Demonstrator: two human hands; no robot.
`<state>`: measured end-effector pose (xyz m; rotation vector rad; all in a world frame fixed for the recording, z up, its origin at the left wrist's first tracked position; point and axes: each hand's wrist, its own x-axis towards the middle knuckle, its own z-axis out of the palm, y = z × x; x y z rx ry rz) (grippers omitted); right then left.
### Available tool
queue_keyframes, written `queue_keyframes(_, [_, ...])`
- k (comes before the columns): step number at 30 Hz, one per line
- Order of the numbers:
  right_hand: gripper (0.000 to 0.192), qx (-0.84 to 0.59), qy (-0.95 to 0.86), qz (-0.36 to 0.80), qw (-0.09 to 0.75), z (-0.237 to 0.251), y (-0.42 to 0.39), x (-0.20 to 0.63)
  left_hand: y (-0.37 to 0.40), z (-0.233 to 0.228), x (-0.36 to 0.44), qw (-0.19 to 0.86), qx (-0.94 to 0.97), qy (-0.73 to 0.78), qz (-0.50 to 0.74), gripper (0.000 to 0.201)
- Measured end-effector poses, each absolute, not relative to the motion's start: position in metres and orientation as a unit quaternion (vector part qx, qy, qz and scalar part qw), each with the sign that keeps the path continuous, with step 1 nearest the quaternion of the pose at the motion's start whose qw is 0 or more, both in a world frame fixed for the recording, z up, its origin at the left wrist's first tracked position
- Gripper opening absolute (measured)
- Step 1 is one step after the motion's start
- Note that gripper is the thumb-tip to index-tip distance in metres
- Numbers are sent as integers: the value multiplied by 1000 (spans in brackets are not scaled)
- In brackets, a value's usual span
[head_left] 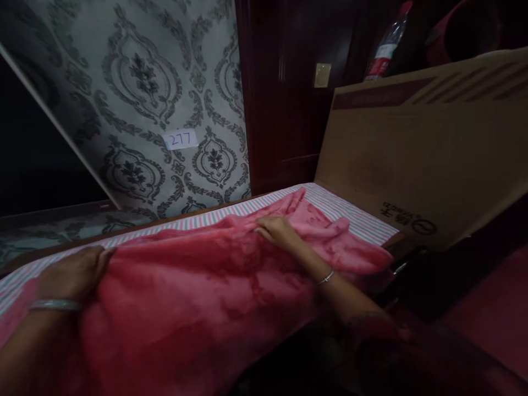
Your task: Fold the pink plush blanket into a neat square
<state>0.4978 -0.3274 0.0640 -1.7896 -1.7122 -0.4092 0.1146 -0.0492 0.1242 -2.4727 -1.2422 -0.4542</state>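
Currently, I see the pink blanket [206, 286] spread over the striped bed [355, 217]: left hand [72, 272] clenches its edge at 9 o'clock, right hand [276, 228] pinches a fold at 12. Pull evenly, keeping both edges taut.

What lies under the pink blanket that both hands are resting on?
A striped sheet shows beyond the far edge of the pink blanket, which the left hand and right hand press on. What lies under the blanket's middle is covered.
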Motion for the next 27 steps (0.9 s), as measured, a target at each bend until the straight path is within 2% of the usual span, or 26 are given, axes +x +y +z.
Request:
queue_keyframes(2, [8,-685,-658,-134,282,55,-319,484,-40,108,118,126,-886,-438,-88,44])
queue_keyframes(4, [9,-688,-661,-124,273,48,-314,473,-40,92,127,151,-888,-428,-67,39])
queue_keyframes(7, [10,-694,-658,-117,267,46,-312,465,-66,78,157,164,-910,-348,-155,37])
queue_keyframes(10, [9,-703,-654,-112,254,47,-313,463,-119,71,211,89,-938,-206,-266,40])
queue_keyframes(13, [7,-710,-643,-104,267,46,-315,460,-173,63,272,27,-955,-87,-281,49])
queue_keyframes(14, [7,-709,-640,-98,279,45,-317,460,-186,60,289,8,-958,-78,-275,45])
queue_keyframes(17, [7,-711,-620,-52,328,47,-325,470,-203,45,321,-46,-965,-91,-241,18])
queue_keyframes(19, [9,-742,-564,-26,362,51,-339,494,-203,35,326,-65,-963,-100,-242,20])
queue_keyframes(22, [25,-818,-410,-49,400,57,-373,550,-199,27,320,-58,-956,-93,-274,24])
queue_keyframes(27, [37,-903,-138,-34,405,34,-438,631,-199,28,308,-33,-950,-44,-307,29])
